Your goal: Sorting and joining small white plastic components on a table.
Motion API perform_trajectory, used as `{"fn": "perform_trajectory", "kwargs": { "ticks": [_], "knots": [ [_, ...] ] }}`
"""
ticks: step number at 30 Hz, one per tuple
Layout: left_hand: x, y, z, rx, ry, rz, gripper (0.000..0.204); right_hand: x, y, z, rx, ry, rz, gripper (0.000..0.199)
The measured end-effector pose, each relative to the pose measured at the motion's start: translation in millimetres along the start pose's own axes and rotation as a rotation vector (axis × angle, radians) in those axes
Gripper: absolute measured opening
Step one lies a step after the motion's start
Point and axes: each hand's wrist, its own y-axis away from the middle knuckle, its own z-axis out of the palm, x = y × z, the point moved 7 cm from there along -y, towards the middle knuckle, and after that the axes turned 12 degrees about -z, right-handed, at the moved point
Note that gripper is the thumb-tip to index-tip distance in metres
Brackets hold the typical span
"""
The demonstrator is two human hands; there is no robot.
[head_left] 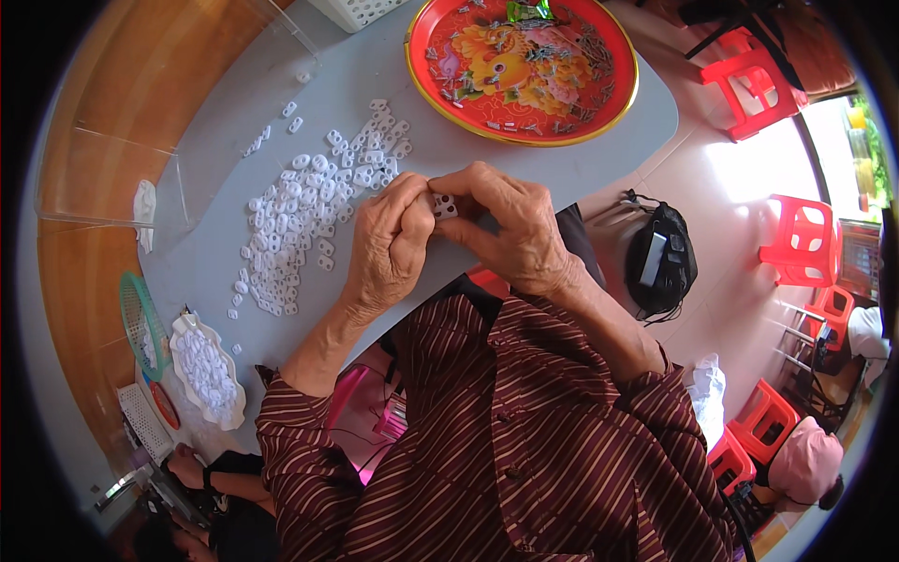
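Observation:
Above the table's near edge, my left hand (391, 242) and my right hand (510, 220) meet, with fingers closed in a pinch. Between the fingertips shows a small white plastic piece (445, 206) with dark holes, resembling a cord lock part; fingers cover some of it. Just left of my hands, a loose pile of similar white plastic pieces (292, 201) spreads over the grey table (356, 75). Beyond my right hand lies a round red floral tray (440, 28) with a gold rim, scattered with small metal springs (585, 61).
At left stand a scalloped white dish (236, 412) of white parts, a green basket (127, 290) and a clear panel (183, 223). A co-worker's hand (185, 466) is at lower left. Right of the table are a black mesh bag (676, 248) and red stools (801, 245).

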Motion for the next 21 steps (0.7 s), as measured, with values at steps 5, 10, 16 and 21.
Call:
{"fn": "perform_trajectory", "kwargs": {
  "ticks": [5,10,16,21],
  "knots": [
    [-1.0,-1.6,3.4,-0.051,0.015,0.043,0.015,3.3,1.6,0.3,-0.021,-0.005,-0.008,0.028],
    [1.6,-1.1,1.9,-0.054,-0.012,0.066,0.014,1.1,2.0,1.3,0.001,0.012,-0.039,0.027],
    [0.3,-2.9,5.5,-0.071,0.003,0.056,0.014,3.1,3.3,0.4,0.004,0.050,-0.069,0.024],
    [0.9,-1.1,5.7,-0.101,0.046,0.053,0.012,1.5,2.2,-2.2,0.003,0.042,-0.060,0.023]
  ]
}}
